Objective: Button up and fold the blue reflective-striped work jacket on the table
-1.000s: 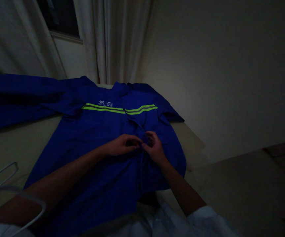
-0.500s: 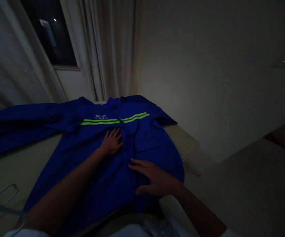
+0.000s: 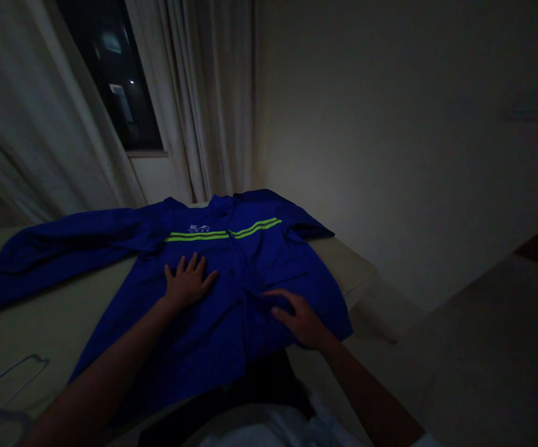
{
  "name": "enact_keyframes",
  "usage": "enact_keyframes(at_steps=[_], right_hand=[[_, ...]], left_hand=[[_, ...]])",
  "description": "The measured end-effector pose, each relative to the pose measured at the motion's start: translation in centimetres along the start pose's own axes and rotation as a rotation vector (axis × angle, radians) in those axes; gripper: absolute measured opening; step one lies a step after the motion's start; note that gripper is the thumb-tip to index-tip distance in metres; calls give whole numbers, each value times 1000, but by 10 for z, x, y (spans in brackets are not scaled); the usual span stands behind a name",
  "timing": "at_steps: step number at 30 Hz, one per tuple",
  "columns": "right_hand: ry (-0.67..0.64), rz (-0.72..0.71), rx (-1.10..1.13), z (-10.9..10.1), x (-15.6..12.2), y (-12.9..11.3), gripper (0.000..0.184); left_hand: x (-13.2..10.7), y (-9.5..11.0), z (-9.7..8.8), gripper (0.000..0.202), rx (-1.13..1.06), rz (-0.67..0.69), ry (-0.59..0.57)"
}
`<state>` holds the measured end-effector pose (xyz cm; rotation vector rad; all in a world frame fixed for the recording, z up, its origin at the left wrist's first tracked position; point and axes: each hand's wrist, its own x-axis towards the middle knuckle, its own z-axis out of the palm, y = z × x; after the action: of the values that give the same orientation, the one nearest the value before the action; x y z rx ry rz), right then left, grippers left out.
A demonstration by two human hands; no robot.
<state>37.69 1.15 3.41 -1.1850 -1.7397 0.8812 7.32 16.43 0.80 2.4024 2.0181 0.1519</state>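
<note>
A blue work jacket [image 3: 213, 335] lies spread out, front side up, with two bright green stripes across its chest and a small pale print above them. My left hand [image 3: 187, 284] rests flat on the jacket's front below the stripes, fingers spread. Just right of the front opening, my right hand [image 3: 299, 316] touches the cloth with curved fingers. Its thumb is apart from the index finger, and no cloth can be made out gripped between them. One sleeve [image 3: 77, 242] stretches out to the left, while the other reaches toward the wall.
Beneath the jacket is a pale table-like surface [image 3: 8, 329], its right corner near the wall [image 3: 390, 155]. A wire hanger [image 3: 10, 379] lies at the lower left. Pale curtains [image 3: 199, 93] hang beside a dark window [image 3: 120, 81] at the back.
My left hand has slid left, away from the front opening, and spread its fingers. My right hand has moved slightly right and up, its fingers more curved. The front edges lie differently.
</note>
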Motion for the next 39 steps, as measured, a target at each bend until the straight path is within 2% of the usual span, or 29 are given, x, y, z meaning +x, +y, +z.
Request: enact_keyframes(at_steps=[2, 3, 4, 5, 7, 8, 9, 12, 13, 14, 16, 18, 20, 22, 24, 26, 29, 31, 35, 39], right_hand=[[207, 59, 210, 1, 9, -2, 42], [243, 55, 280, 2, 13, -5, 45], [210, 25, 301, 5, 15, -9, 47], [112, -23, 262, 7, 16, -14, 48], [-152, -129, 32, 14, 16, -23, 48], [-253, -163, -115, 17, 15, -27, 47], [-301, -181, -247, 20, 15, -30, 46], [-258, -146, -445, 26, 16, -33, 26], [-227, -110, -463, 27, 17, -33, 23], [-194, -66, -479, 29, 18, -32, 27], [-146, 8, -542, 32, 19, -28, 35], [-127, 21, -649, 36, 18, -25, 31], [-128, -19, -761, 40, 17, -23, 22], [-102, -44, -831, 42, 19, -24, 12], [-49, -39, -813, 40, 24, -25, 8], [-7, -15, -678, 36, 33, -24, 7], [1, 48, -430, 30, 50, -17, 8], [7, 68, -352, 27, 60, -10, 5], [-80, -4, -316, 24, 72, -1, 19], [-108, -19, -250, 22, 76, 6, 13]], left_hand=[[-2, -4, 3, 80, -21, -43, -29], [-3, -4, 4, 81, -30, -51, -42], [-4, -2, 4, 83, -36, -58, -53], [-4, 1, 3, 84, -40, -68, -63], [-4, 8, 1, 87, -48, -86, -88], [-3, 11, 0, 87, -53, -92, -95], [-1, 13, -1, 87, -58, -96, -96], [6, 14, -2, 86, -78, -89, -68], [7, 14, -2, 85, -81, -78, -50], [8, 15, -2, 81, -82, -55, -25], [4, 18, -4, 68, -86, 59, 43], [-7, 24, -8, 50, -118, 251, 85], [-23, 31, -16, 35, -182, 439, 69], [-39, 37, -23, 27, -267, 559, -10], [-50, 42, -28, 20, -336, 597, -94], [-55, 47, -30, 18, -369, 574, -143], [-51, 54, -29, 15, -422, 501, -173], [-45, 58, -30, 15, -491, 459, -201], [-35, 60, -35, 17, -609, 425, -225], [-27, 57, -42, 15, -694, 430, -234]])
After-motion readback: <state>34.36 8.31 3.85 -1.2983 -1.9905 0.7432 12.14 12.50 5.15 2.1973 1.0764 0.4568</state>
